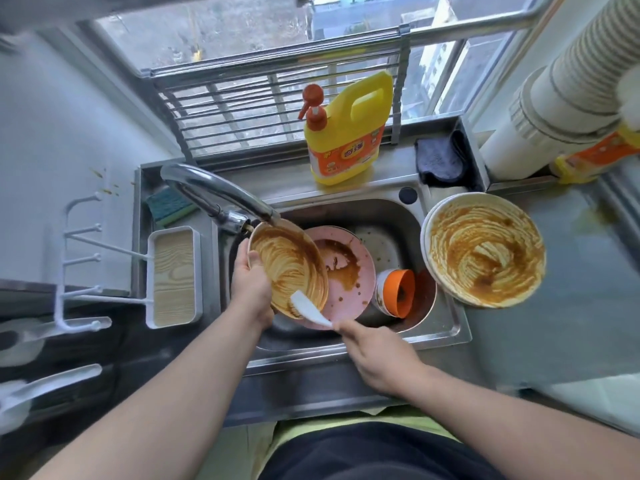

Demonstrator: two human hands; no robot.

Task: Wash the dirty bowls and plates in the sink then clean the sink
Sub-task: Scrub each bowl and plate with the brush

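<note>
A beige plate (289, 270), smeared all over with brown sauce, is held tilted over the left part of the steel sink (446, 336), its upper rim just under the spout of the chrome faucet (221, 195). The left hand (250, 282) grips the plate's left edge, thumb curled over the rim and the other fingers hidden behind it. The right hand (377, 355) pinches the handle end of a white scraper (310, 309), fingers closed on it, and the scraper's blade lies against the lower part of the plate's dirty face.

Behind the held plate, a pink plate (341, 271) streaked with sauce leans in the basin. Beside it to the right an orange cup (401, 292) lies on its side, nested in a white bowl (381, 289), with a dark reddish dish (424, 299) under them. A pale, speckled plate (379, 244) lies at the back of the basin.

On the sink's right rim, partly over the bench (571, 323), rests a large white plate (485, 249), also heavily smeared.

At the back ledge stands a yellow detergent bottle (346, 133) with an orange pump. A dark cloth (440, 155) lies right of it, and a green-blue sponge (168, 206) lies at the left behind the faucet. A white tray with a wood-grain base (173, 275) sits left of the sink.
</note>
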